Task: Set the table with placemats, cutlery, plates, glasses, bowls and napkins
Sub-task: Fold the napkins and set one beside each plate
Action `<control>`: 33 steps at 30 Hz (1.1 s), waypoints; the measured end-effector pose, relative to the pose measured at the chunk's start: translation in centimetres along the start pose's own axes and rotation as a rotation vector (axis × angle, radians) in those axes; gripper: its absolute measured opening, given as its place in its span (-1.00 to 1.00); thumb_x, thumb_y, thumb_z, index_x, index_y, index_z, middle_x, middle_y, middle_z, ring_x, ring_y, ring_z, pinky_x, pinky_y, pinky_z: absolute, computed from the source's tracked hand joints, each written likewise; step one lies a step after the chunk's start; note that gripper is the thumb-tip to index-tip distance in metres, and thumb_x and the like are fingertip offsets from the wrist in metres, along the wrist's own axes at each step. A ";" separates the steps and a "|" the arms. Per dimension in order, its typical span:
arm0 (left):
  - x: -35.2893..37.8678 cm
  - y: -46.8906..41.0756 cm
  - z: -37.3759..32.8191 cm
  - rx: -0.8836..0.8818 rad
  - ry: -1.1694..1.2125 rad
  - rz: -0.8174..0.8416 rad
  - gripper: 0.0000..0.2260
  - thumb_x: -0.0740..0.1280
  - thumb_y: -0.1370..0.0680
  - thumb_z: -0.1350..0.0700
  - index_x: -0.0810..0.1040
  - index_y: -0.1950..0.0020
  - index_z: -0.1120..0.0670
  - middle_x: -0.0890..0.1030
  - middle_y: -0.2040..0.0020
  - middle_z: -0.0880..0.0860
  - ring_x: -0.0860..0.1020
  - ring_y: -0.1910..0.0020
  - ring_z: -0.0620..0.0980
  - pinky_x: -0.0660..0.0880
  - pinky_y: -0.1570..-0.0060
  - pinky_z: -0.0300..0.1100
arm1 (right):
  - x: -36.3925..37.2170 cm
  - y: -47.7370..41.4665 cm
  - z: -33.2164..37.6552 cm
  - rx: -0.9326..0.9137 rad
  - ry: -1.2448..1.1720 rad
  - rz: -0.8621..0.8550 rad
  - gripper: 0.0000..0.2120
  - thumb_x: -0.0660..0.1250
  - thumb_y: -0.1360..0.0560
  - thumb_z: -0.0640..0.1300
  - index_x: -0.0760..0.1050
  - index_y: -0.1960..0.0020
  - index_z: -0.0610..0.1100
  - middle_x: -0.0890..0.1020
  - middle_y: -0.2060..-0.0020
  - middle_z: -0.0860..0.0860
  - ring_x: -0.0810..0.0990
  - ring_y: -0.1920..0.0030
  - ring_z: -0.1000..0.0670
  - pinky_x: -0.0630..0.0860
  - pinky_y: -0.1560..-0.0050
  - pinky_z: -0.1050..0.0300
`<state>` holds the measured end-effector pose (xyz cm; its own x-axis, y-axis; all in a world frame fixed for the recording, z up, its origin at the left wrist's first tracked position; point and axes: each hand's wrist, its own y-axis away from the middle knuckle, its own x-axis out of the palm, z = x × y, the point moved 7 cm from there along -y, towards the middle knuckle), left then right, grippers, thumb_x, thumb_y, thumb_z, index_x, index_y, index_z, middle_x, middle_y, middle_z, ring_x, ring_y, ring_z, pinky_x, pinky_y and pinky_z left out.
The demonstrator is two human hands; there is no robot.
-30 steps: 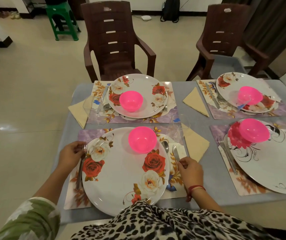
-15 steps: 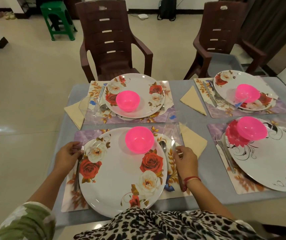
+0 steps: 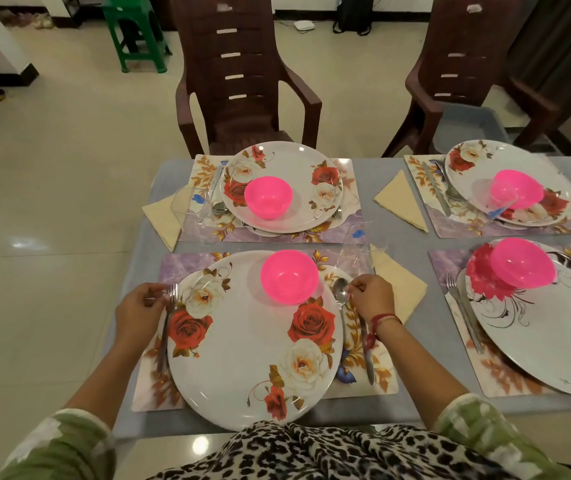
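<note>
Though all four places look laid, near place gets final adjustment: left hand (image 3: 138,313) pinches fork (image 3: 165,336) beside floral plate (image 3: 249,344); right hand (image 3: 370,299) grips knife (image 3: 367,355). Little left.

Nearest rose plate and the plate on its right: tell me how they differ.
The rose plate bears red and white roses; the right plate bears pink flowers with black swirls. The rose plate has a left hand gripping its fork and a right hand pinching its knife; no hand is near the right plate. Both are white, round and carry a pink bowl.
</note>
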<state>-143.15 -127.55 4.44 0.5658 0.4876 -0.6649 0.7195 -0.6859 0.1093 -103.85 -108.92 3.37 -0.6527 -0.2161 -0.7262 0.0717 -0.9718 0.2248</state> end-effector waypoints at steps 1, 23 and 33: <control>-0.1 0.2 0.1 0.001 0.005 -0.004 -0.87 0.38 -0.50 0.24 0.61 -0.03 0.17 0.63 0.08 0.10 0.55 0.14 0.03 0.41 0.07 -0.15 | -0.3 -0.1 -0.3 0.003 0.008 -0.008 -0.90 0.34 -0.46 -0.28 0.63 0.16 -0.24 0.66 0.21 -0.13 0.50 0.26 0.01 0.35 0.19 0.26; -0.2 5.6 0.8 -0.056 -0.090 -0.006 -0.91 0.47 -0.43 0.16 0.66 0.13 0.17 0.61 0.31 0.02 0.57 0.25 -0.02 0.36 0.28 -0.30 | 1.2 7.1 -0.6 -0.019 -0.067 0.030 -0.83 0.42 -0.43 -0.19 0.55 0.00 -0.21 0.56 0.27 -0.02 0.51 0.24 0.04 0.33 0.31 0.40; -1.7 4.6 1.6 -0.047 -0.056 -0.131 -0.86 0.40 -0.50 0.11 0.63 0.04 0.17 0.65 0.14 0.10 0.55 0.19 0.03 0.40 0.14 -0.14 | -2.4 6.8 0.7 -0.116 -0.143 -0.192 -0.79 0.41 -0.45 -0.01 0.53 -0.02 -0.08 0.58 0.07 0.00 0.52 0.17 0.08 0.48 0.18 0.20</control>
<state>-141.49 -132.37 4.94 0.4434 0.5394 -0.7159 0.8047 -0.5914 0.0528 -102.33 -114.97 7.10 -0.7623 -0.0191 -0.6470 0.0167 -0.9998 0.0099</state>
